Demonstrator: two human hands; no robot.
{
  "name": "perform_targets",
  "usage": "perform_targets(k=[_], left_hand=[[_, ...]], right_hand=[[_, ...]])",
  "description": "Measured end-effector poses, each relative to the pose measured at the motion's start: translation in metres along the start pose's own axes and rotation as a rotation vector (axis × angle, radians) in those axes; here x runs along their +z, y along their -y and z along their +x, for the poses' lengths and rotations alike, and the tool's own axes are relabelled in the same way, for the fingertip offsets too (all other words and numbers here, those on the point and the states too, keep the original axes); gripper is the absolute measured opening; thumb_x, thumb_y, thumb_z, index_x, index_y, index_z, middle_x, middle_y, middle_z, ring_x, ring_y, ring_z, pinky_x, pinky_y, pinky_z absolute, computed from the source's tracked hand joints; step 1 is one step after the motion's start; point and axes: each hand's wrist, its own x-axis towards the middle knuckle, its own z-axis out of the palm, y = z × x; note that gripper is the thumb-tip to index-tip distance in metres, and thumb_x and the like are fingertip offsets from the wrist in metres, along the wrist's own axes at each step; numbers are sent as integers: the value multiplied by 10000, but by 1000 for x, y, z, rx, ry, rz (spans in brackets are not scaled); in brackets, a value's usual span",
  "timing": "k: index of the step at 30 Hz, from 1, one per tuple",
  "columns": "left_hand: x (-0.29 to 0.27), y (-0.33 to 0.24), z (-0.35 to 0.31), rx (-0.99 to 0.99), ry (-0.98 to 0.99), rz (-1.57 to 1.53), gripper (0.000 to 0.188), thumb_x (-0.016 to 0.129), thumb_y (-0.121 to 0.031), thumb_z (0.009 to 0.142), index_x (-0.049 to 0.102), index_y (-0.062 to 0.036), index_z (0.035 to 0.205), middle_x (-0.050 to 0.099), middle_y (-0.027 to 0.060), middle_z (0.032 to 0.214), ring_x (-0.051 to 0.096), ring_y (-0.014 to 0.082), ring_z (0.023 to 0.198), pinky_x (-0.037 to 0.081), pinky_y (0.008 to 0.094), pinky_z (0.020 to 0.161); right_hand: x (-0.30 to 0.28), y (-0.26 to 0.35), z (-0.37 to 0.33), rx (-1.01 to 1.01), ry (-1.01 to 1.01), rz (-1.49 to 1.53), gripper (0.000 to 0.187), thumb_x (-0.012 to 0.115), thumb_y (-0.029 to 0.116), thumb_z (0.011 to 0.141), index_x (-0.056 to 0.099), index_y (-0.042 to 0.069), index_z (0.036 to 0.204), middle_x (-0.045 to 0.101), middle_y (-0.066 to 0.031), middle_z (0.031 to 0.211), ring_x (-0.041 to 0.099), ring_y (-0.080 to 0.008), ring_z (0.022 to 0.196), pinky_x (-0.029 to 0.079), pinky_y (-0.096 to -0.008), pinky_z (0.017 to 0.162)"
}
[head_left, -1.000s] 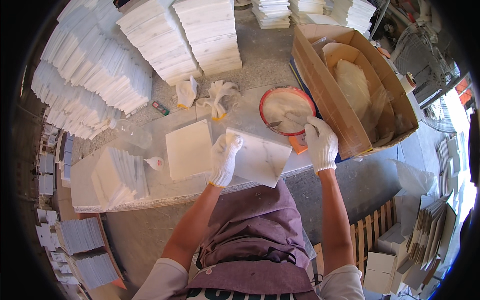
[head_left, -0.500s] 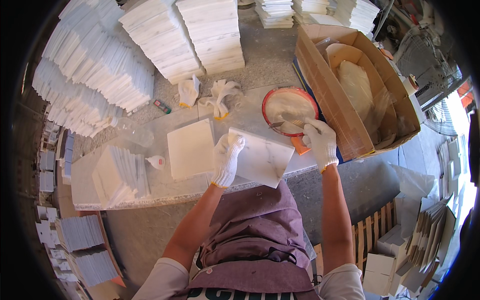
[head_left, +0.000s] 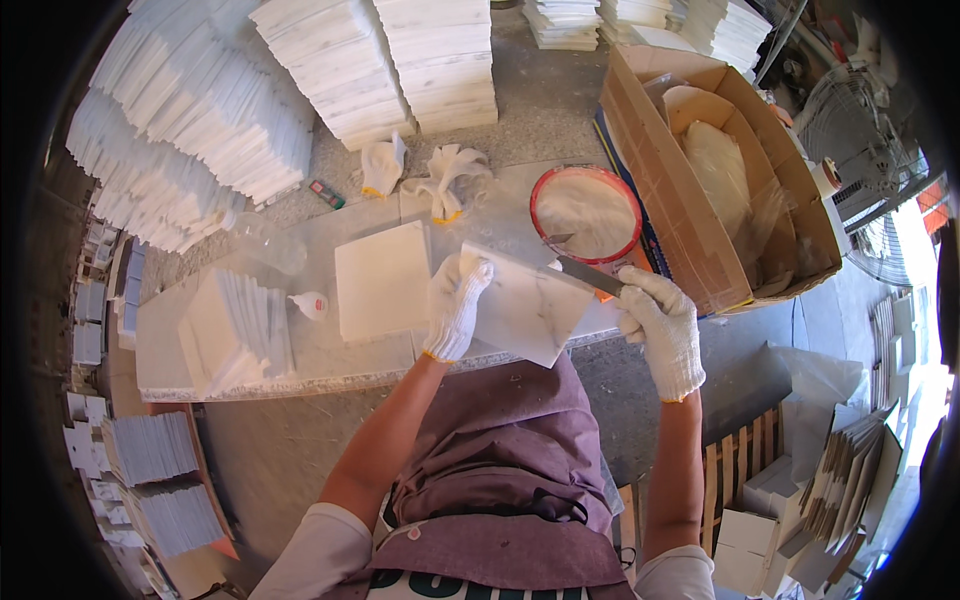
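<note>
My left hand (head_left: pixel 460 303), in a white knit glove, is closed on the left edge of a grey-veined white marble tile (head_left: pixel 535 310), which it holds tilted over the front of the bench. My gloved right hand (head_left: pixel 660 325) grips a putty knife (head_left: pixel 590 274) with a flat dark blade. The blade lies across the tile's far right corner; whether it touches is unclear. Beyond it stands a red-rimmed tub (head_left: pixel 585 212) of pale paste or powder, a dark pointed tip sticking up inside. A second square tile (head_left: pixel 383 280) lies flat left of my left hand.
A leaning row of tiles (head_left: pixel 235 335) and a small white squeeze bulb (head_left: pixel 312 305) are at left. Loose gloves (head_left: pixel 447 182) lie behind. Tall tile stacks (head_left: pixel 345 65) line the back. An open cardboard box (head_left: pixel 690 190) stands right, near a fan (head_left: pixel 850 140).
My right hand has drawn back from the tub toward me, bringing the putty knife over the tile's corner. My left hand still holds the tile in nearly the same place.
</note>
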Motion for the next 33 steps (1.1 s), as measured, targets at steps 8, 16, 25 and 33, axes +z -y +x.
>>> perform_targets(k=[8,16,25,33], left_hand=[[1,2,-1,50,-4,-20,137,684,-194,949,657,-61,973,649,-31,861,540,40,809,453,219,751],[1,1,-2,62,-2,-44,139,684,-197,951,658,-64,984,654,-27,862,548,42,805,454,216,755],[2,-3,-4,43,-18,-63,151,687,-213,951,661,-69,987,662,-26,869,557,43,804,462,222,749],[0,2,-2,70,-11,-61,145,684,-209,949,663,-66,967,658,-34,859,546,37,800,459,223,739]], right_hand=[[11,1,-8,-95,-22,-173,290,633,150,943,673,-12,1180,707,-86,893,596,-71,633,472,-205,548],[18,2,-10,-104,-64,-186,250,659,76,912,705,4,1146,693,-56,856,611,-74,620,474,-216,532],[21,5,-13,-138,-79,-225,252,674,61,896,708,-5,1137,696,-65,858,617,-75,620,479,-223,532],[22,1,-14,-137,-76,-203,243,681,61,899,708,-7,1131,701,-67,874,616,-74,619,476,-217,527]])
